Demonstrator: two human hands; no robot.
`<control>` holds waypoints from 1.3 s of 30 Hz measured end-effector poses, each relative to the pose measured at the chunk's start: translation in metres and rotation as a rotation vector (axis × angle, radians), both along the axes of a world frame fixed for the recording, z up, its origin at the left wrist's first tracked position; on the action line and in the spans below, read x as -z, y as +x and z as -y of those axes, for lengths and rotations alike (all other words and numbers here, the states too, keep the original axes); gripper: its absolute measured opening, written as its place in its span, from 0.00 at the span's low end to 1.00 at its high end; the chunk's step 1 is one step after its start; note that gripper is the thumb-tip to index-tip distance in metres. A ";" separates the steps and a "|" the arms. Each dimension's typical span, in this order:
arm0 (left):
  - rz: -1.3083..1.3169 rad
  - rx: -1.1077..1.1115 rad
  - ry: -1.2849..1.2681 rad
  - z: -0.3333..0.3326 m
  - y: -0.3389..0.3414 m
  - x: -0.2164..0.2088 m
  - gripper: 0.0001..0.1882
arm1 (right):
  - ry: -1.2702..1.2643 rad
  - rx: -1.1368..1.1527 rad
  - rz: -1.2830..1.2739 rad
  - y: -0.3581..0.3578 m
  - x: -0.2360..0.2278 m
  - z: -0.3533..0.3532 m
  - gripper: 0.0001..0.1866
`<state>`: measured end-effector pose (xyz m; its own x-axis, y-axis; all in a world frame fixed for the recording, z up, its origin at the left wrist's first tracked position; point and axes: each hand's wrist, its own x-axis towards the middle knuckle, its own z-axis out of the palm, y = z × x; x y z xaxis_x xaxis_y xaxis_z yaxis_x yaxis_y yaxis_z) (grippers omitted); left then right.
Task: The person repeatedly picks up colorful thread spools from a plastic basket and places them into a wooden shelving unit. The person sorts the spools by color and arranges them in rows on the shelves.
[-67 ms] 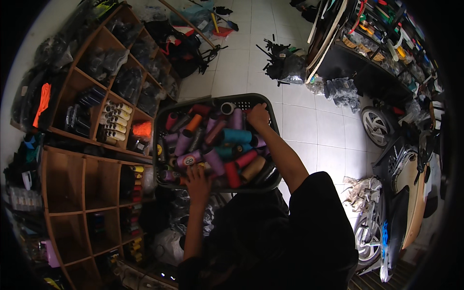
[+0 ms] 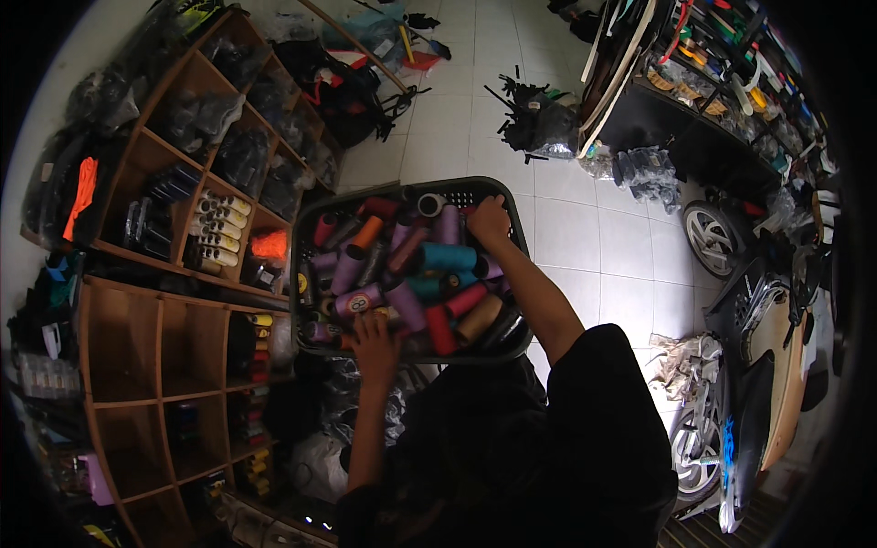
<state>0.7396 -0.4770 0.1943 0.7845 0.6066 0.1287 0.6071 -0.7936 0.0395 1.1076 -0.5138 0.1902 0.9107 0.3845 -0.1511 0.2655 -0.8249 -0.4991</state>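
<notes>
A dark plastic basket (image 2: 519, 265) heaped with thread spools in purple, teal, red, orange and tan is in front of me. My left hand (image 2: 373, 343) lies over the basket's near side, fingers spread and touching the spools beside a purple spool (image 2: 356, 300) with a round label. At the far right corner, my right hand (image 2: 490, 219) is closed with its fingers curled down inside the rim. Next to those fingers a bit of red shows; what they grip is hidden. A teal spool (image 2: 446, 258) lies between my hands.
Wooden cubby shelves (image 2: 157, 301) stand close on the left, holding wrapped packs and cream spools (image 2: 219, 228). Black strips and a plastic bag (image 2: 548, 128) lie on the tiled floor ahead. A motorbike (image 2: 758, 347) stands to the right, below a crowded rack (image 2: 703, 110).
</notes>
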 end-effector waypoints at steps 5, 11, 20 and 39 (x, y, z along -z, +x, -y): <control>0.000 0.008 -0.008 0.002 0.004 -0.005 0.35 | 0.057 0.026 0.064 0.003 0.004 0.014 0.26; 0.056 -0.005 -0.059 -0.001 0.012 -0.009 0.35 | 0.287 -0.028 0.094 0.030 -0.031 0.032 0.14; 0.065 -0.014 -0.071 0.003 0.014 -0.017 0.34 | 0.245 -0.202 0.305 0.025 -0.009 0.051 0.10; 0.112 -0.024 -0.062 0.003 0.011 -0.013 0.33 | -0.615 -0.439 0.498 0.028 0.044 -0.014 0.19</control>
